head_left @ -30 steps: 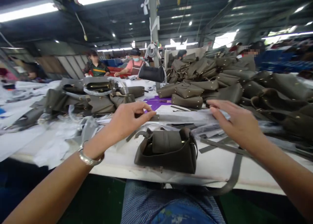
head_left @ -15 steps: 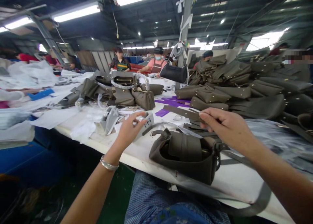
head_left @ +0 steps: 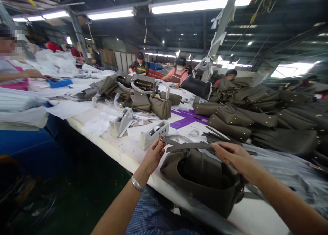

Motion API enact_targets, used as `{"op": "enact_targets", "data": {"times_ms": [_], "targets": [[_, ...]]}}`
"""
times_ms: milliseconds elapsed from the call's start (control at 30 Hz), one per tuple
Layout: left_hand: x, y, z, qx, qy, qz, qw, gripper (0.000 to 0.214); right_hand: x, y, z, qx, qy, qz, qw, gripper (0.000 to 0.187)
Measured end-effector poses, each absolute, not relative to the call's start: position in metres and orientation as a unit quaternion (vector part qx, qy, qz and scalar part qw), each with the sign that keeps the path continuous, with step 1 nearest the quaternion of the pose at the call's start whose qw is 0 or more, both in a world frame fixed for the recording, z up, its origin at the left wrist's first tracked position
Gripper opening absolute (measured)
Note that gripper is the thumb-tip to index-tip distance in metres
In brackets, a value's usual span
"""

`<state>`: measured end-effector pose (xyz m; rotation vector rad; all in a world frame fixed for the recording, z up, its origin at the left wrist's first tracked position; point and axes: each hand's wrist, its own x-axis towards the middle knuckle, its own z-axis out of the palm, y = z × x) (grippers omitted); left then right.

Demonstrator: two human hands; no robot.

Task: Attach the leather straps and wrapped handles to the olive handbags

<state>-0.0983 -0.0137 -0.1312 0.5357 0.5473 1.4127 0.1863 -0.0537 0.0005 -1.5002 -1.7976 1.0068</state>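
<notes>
An olive-brown handbag [head_left: 197, 187] lies on the table edge in front of me with its top opening showing. My left hand [head_left: 155, 154] pinches a small metal buckle [head_left: 161, 139] at the end of a short strap running back toward the bag. Between the fingers of my right hand [head_left: 230, 154] is a flat olive-brown strap [head_left: 192, 145]. Its free tip reaches left over the bag, close to the buckle but apart from it. Just beyond my left hand stands a white tape dispenser [head_left: 155, 135].
A second tape dispenser [head_left: 121, 122] stands farther left. Olive bags [head_left: 151, 103] and a large pile of bag pieces [head_left: 256, 115] cover the back and right. Purple tape [head_left: 187, 118] marks the table. Clear plastic wrap [head_left: 276, 163] lies at right. Co-workers sit around the table.
My left hand has moved from beside the tape dispenser onto the buckle. My right hand has brought the strap down over the bag, toward the buckle. The view has turned left.
</notes>
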Motion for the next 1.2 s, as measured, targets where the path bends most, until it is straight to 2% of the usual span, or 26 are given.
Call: {"op": "enact_targets", "data": {"times_ms": [100, 300, 400, 667, 867, 1033, 1200], "targets": [[-0.097, -0.007, -0.121, 0.255, 0.237, 0.645, 0.681, 0.035, 0.194, -0.056, -0.002, -0.564, -0.652, 0.395, 0.317, 0.045], [-0.089, -0.004, -0.098, 0.333, 0.194, 0.656, 0.649, 0.034, 0.199, -0.066, 0.003, -0.502, -0.568, 0.475, 0.447, 0.038], [-0.084, -0.006, -0.088, 0.34, 0.183, 0.645, 0.66, 0.033, 0.198, -0.068, 0.005, -0.491, -0.564, 0.48, 0.46, 0.039], [-0.074, -0.009, -0.079, 0.348, 0.179, 0.642, 0.659, 0.035, 0.203, -0.068, 0.0, -0.546, -0.603, 0.427, 0.395, 0.042], [-0.069, -0.01, -0.067, 0.395, 0.181, 0.63, 0.644, 0.041, 0.206, -0.069, 0.005, -0.58, -0.676, 0.333, 0.311, 0.044], [-0.061, -0.009, -0.056, 0.442, 0.21, 0.622, 0.611, 0.04, 0.217, -0.066, 0.019, -0.598, -0.731, 0.232, 0.235, 0.037], [-0.043, -0.01, -0.05, 0.532, 0.288, 0.578, 0.547, 0.042, 0.211, -0.076, 0.037, -0.582, -0.752, 0.238, 0.196, 0.042]]}}
